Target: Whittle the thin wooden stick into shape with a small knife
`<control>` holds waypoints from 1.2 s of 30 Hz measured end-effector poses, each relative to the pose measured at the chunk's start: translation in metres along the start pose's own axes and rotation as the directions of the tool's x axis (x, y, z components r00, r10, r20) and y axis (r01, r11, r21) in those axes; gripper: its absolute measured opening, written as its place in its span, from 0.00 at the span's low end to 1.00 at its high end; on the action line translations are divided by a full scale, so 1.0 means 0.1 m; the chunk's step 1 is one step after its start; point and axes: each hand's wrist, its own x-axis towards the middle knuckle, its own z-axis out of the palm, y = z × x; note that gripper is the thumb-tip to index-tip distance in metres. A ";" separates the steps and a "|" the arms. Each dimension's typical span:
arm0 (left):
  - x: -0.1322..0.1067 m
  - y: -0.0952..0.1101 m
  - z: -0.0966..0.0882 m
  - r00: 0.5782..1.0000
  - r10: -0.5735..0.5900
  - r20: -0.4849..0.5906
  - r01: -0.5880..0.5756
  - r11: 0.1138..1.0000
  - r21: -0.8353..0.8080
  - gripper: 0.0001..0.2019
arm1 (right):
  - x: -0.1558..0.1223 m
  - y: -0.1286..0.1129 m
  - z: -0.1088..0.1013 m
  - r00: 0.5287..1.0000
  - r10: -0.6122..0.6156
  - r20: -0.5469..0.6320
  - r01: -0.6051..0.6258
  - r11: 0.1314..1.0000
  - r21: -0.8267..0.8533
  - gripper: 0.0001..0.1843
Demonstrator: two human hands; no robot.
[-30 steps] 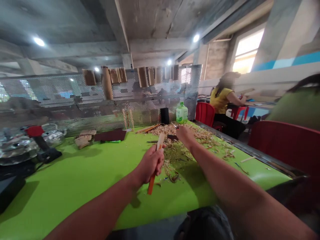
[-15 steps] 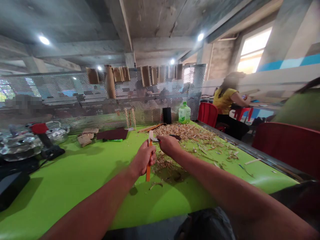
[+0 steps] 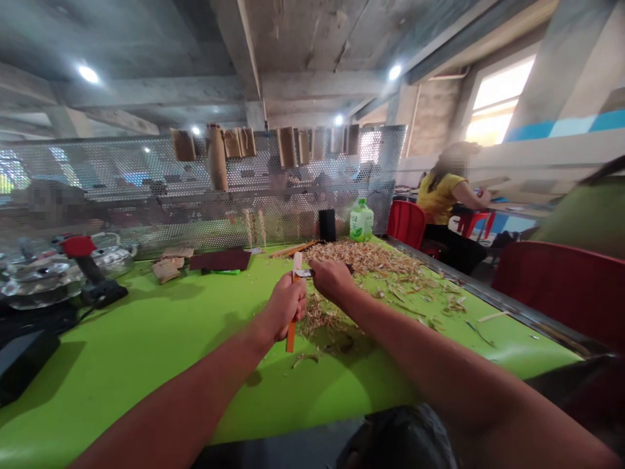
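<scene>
The left hand [image 3: 287, 306] is clenched around a stick [image 3: 297, 262], its top shaved pale, its lower end still orange below the fist. The right hand [image 3: 332, 279] grips a small blade [image 3: 303, 273] against the stick, with shavings [image 3: 361, 255] heaped just beyond.

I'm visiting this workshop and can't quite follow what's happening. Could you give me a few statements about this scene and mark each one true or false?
1. The left hand grips a stick with an orange lower end. True.
2. The right hand is empty. False: it holds a small blade against the stick.
3. Wood shavings lie heaped on the green table. True.
4. The bottle lies on its side. False: it stands upright beyond the shavings.
5. A person in a yellow shirt sits off to the right. True.
</scene>
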 end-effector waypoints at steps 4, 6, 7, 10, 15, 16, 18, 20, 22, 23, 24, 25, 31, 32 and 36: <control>0.00 0.00 0.00 1.000 0.005 -0.013 -0.005 1.000 0.002 0.08 | 0.05 -0.01 0.01 0.999 0.034 -0.011 -0.034 0.999 0.014 0.15; -0.05 -0.03 0.02 1.000 0.000 -0.017 0.001 1.000 0.020 0.07 | 0.09 0.07 0.01 0.993 0.114 0.015 -0.114 0.992 0.057 0.16; -0.09 -0.06 0.05 1.000 -0.001 0.010 0.001 0.999 0.040 0.08 | 0.11 0.16 0.00 0.984 0.173 0.034 -0.175 0.982 0.075 0.16; -0.25 -0.16 0.16 0.978 -0.023 0.209 0.000 0.994 0.108 0.14 | 0.15 0.56 -0.02 0.924 0.374 0.080 -0.380 0.923 0.069 0.18; -0.19 -0.15 0.13 0.968 -0.020 0.251 0.039 0.997 -0.072 0.18 | 0.20 0.87 0.03 0.855 0.513 0.070 -0.518 0.846 0.129 0.20; -0.13 -0.14 0.07 0.976 -0.015 0.217 0.040 0.993 -0.109 0.17 | 0.21 0.80 0.06 0.873 0.485 0.049 -0.486 0.859 0.160 0.20; -0.02 -0.11 -0.03 0.985 -0.029 0.167 0.055 0.987 -0.150 0.14 | 0.21 0.60 0.10 0.913 0.409 0.009 -0.401 0.891 0.215 0.21; 0.05 -0.10 -0.10 0.989 -0.037 0.146 0.062 0.984 -0.169 0.12 | 0.19 0.39 0.14 0.939 0.344 -0.025 -0.324 0.904 0.278 0.21; 0.06 -0.10 -0.12 0.991 -0.010 0.136 0.034 0.984 -0.174 0.12 | 0.16 0.26 0.16 0.961 0.271 -0.059 -0.232 0.900 0.370 0.21; 0.06 -0.11 -0.11 0.992 0.014 0.124 0.007 0.986 -0.167 0.11 | 0.15 0.22 0.16 0.969 0.237 -0.077 -0.182 0.885 0.427 0.22; 0.06 -0.11 -0.11 0.993 0.038 0.109 -0.021 0.988 -0.151 0.11 | 0.14 0.21 0.17 0.974 0.206 -0.098 -0.133 0.862 0.489 0.23; 0.05 -0.12 -0.10 0.994 0.055 0.093 -0.043 0.991 -0.126 0.10 | 0.14 0.20 0.17 0.976 0.184 -0.120 -0.089 0.831 0.549 0.24; 0.12 -0.18 -0.12 0.999 0.047 -0.001 -0.047 0.998 0.030 0.11 | 0.12 0.18 0.16 0.985 0.019 -0.173 0.112 0.694 0.711 0.36; 0.13 -0.19 -0.13 0.999 0.032 -0.003 -0.031 0.999 0.042 0.12 | 0.11 0.17 0.15 0.984 -0.031 -0.173 0.146 0.691 0.707 0.36; 0.11 -0.21 -0.14 0.997 -0.046 0.068 0.043 0.998 0.034 0.15 | 0.08 0.17 0.16 0.978 -0.102 -0.181 0.199 0.711 0.675 0.29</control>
